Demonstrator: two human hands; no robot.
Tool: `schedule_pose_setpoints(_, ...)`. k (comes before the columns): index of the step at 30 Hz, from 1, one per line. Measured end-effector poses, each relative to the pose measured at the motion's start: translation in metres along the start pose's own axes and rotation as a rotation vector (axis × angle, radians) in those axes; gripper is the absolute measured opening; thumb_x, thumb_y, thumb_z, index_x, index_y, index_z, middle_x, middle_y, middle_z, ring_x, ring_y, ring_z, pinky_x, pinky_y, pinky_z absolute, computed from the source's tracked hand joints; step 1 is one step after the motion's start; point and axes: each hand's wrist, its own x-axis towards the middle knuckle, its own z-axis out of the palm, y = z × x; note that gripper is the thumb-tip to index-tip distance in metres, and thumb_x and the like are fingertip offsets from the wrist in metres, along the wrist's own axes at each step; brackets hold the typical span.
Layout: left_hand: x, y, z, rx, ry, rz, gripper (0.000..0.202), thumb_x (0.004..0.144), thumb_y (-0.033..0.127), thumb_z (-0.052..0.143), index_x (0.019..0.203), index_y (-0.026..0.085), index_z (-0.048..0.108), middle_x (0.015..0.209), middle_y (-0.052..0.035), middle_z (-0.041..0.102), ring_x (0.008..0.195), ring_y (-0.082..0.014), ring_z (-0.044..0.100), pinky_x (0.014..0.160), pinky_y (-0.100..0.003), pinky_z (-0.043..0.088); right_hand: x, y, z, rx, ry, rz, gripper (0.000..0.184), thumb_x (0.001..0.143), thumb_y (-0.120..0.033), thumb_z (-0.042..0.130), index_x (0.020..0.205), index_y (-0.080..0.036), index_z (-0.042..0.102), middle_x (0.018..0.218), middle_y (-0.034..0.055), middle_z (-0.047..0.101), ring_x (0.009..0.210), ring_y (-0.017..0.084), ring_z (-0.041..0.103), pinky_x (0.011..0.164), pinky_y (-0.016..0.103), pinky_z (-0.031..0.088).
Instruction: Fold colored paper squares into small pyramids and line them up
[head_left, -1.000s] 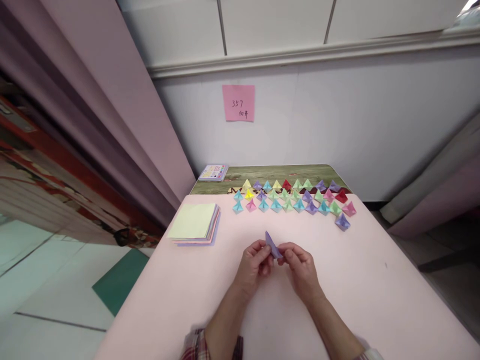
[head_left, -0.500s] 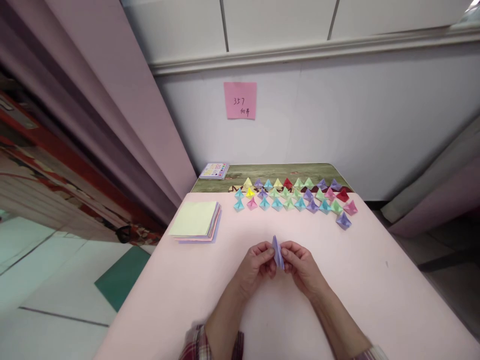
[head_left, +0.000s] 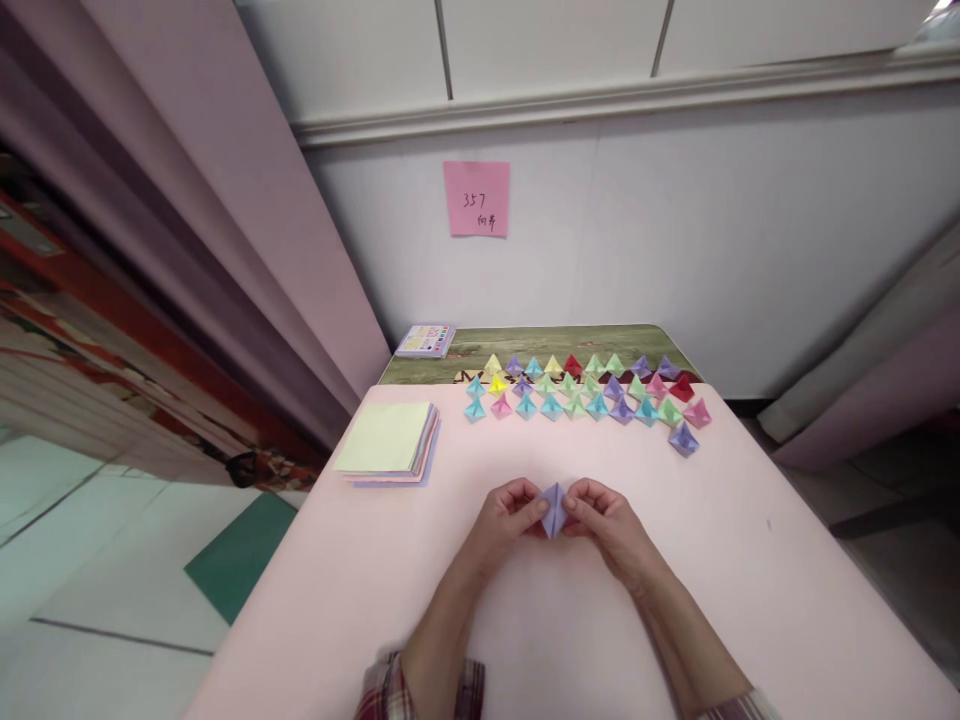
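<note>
A small purple origami piece (head_left: pixel 553 511) is held above the pink tabletop, its diamond-shaped face with a centre crease turned up. My left hand (head_left: pixel 510 515) pinches its left corner between thumb and fingers. On the opposite corner, my right hand (head_left: pixel 600 515) has a matching pinch. Some fingertips are hidden behind the paper. Beyond my hands stand rows of folded paper pieces (head_left: pixel 551 407) in blue, green, yellow, pink, red and purple. One purple folded piece (head_left: pixel 683 440) sits apart in front of the right end of the rows.
At the left of the pink tabletop (head_left: pixel 390 590) lies a stack of square paper (head_left: pixel 382 438), pale yellow on top. A printed packet (head_left: pixel 426 340) rests at the back left. A pink note (head_left: pixel 476 200) is stuck to the wall. A green sheet (head_left: pixel 240 555) lies on the floor.
The purple origami piece was narrow and seen nearly edge-on; now its flat diamond face shows. Both hands keep their pinch and have barely shifted.
</note>
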Motion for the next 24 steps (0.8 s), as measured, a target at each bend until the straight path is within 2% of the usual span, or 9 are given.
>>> schedule_pose_setpoints(5,0.004,-0.008,-0.001,-0.02,0.073,0.049,0.027,0.07,0.032,0.076,0.075,0.013,0.057,0.068,-0.0002,0.062,0.061,-0.0114,0.058,0.06,-0.023,0.047,0.004,0.006,0.001,-0.028,0.065,-0.076,0.034,0.063,-0.042,0.083,0.07,-0.017,0.062,0.066,0.0002,0.064,0.061,0.014,0.059,0.059,0.026,0.049)
schedule_pose_setpoints(10,0.007,-0.013,-0.001,-0.07,0.161,0.09,0.044,0.066,0.028,0.079,0.1,0.017,0.054,0.075,-0.001,0.068,0.063,-0.0145,0.063,0.061,-0.026,0.051,0.008,0.015,0.006,0.012,0.119,-0.133,0.036,0.063,-0.04,0.083,0.083,-0.02,0.062,0.071,-0.0013,0.065,0.061,0.013,0.06,0.056,0.023,0.049)
schedule_pose_setpoints(13,0.007,-0.013,0.002,-0.074,0.212,0.112,0.048,0.066,0.027,0.079,0.106,0.016,0.054,0.073,-0.0003,0.068,0.062,-0.0139,0.063,0.06,-0.025,0.052,0.009,0.018,0.009,0.006,0.152,-0.163,0.036,0.066,-0.039,0.082,0.089,-0.021,0.062,0.07,-0.0025,0.064,0.061,0.012,0.06,0.056,0.023,0.05)
schedule_pose_setpoints(15,0.007,-0.013,0.005,-0.087,0.227,0.124,0.048,0.066,0.027,0.08,0.106,0.016,0.056,0.077,-0.0011,0.068,0.066,-0.0137,0.064,0.062,-0.025,0.052,0.008,0.018,0.012,0.008,0.183,-0.186,0.036,0.067,-0.038,0.081,0.092,-0.021,0.062,0.071,-0.0029,0.063,0.061,0.011,0.06,0.058,0.022,0.05)
schedule_pose_setpoints(18,0.005,-0.014,0.01,-0.072,0.17,0.072,0.037,0.069,0.03,0.077,0.098,0.012,0.064,0.083,-0.006,0.07,0.07,-0.0143,0.065,0.066,-0.025,0.053,0.006,0.017,0.016,0.013,0.215,-0.222,0.034,0.07,-0.038,0.079,0.094,-0.021,0.062,0.075,-0.0012,0.065,0.065,0.012,0.062,0.061,0.023,0.051)
schedule_pose_setpoints(21,0.004,-0.015,0.012,-0.018,0.137,-0.02,0.034,0.073,0.037,0.074,0.089,0.008,0.069,0.076,-0.0089,0.071,0.06,-0.0138,0.064,0.061,-0.026,0.053,0.005,0.016,0.018,-0.012,0.232,-0.25,0.033,0.071,-0.038,0.077,0.093,-0.02,0.062,0.079,0.0025,0.068,0.069,0.015,0.064,0.062,0.026,0.053)
schedule_pose_setpoints(24,0.003,-0.015,0.011,-0.014,0.19,-0.051,0.036,0.071,0.04,0.074,0.086,0.008,0.07,0.072,-0.0089,0.071,0.054,-0.0138,0.063,0.056,-0.027,0.053,0.003,0.015,0.018,-0.112,0.241,-0.29,0.03,0.076,-0.04,0.073,0.095,-0.019,0.064,0.086,0.0056,0.07,0.074,0.018,0.065,0.066,0.028,0.054)
